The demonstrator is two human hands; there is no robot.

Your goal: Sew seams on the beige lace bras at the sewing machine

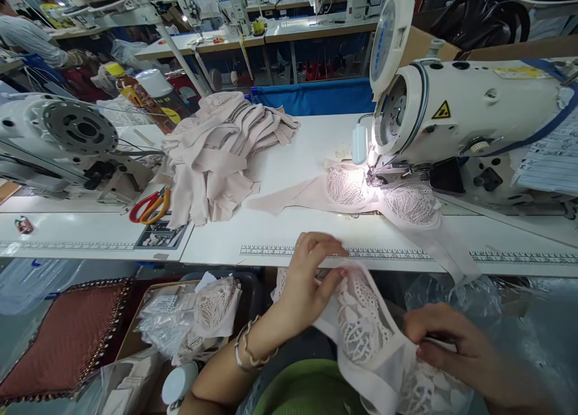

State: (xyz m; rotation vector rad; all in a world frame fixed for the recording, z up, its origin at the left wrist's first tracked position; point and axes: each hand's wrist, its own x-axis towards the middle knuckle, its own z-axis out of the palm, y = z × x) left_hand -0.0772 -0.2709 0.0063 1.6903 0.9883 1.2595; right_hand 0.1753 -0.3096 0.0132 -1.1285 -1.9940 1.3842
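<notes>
Nearest, at 6 o'clock: left hand (311, 276) and right hand (451, 343) both pinched shut on a lace bra piece (361, 324), held w/ its top over the counter (280, 234) edge. Farther, 1 o'clock: another lace piece (347, 186) under the sewing machine (460, 114). 11 o'clock: fabric stack (221, 150), scissors (151, 206) beside it.

Lace piece (361, 324) — lower end cut off by frame edge.

A single head-worn camera looks forward and steeply down from just above the person's lap, close over the near edge of the white worktable (280, 222). It faces 12 o'clock across the table toward distant benches, with the sewing machine (469, 114) close at 2 o'clock and another machine (67, 138) at 10 o'clock.
</notes>
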